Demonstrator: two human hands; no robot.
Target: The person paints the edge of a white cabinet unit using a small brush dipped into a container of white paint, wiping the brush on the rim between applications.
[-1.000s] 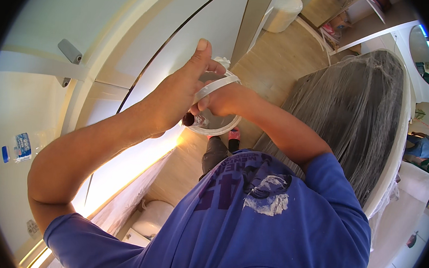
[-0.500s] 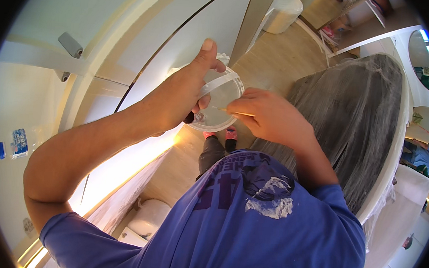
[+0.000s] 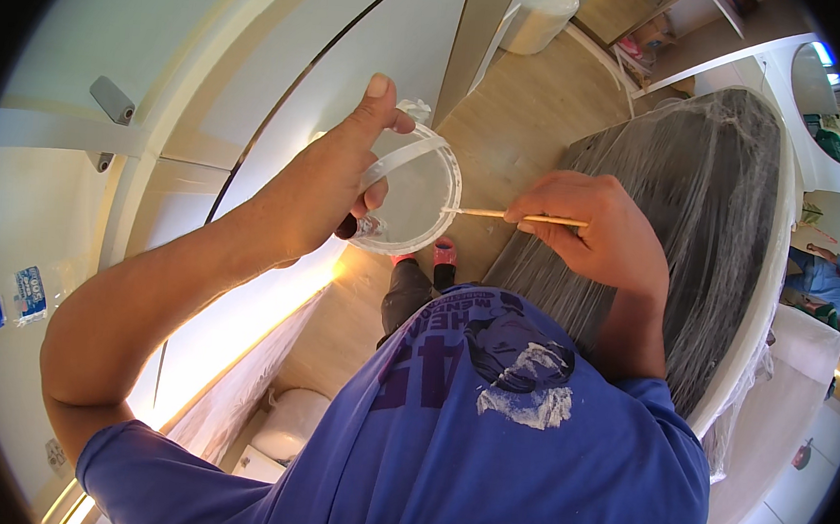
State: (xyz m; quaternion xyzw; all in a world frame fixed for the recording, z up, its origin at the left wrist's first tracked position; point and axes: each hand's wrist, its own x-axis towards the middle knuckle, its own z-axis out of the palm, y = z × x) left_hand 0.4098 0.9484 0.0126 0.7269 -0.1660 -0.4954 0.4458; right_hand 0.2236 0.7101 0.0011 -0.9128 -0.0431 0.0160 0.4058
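The fingers of my left hand are curled round the white strap handle of a round, translucent white plastic tub, which hangs in front of me above the pale wood-grained floor. My right hand has its fingers pinched on a thin, pale wooden stick, whose whitish tip overlaps the tub's right rim.
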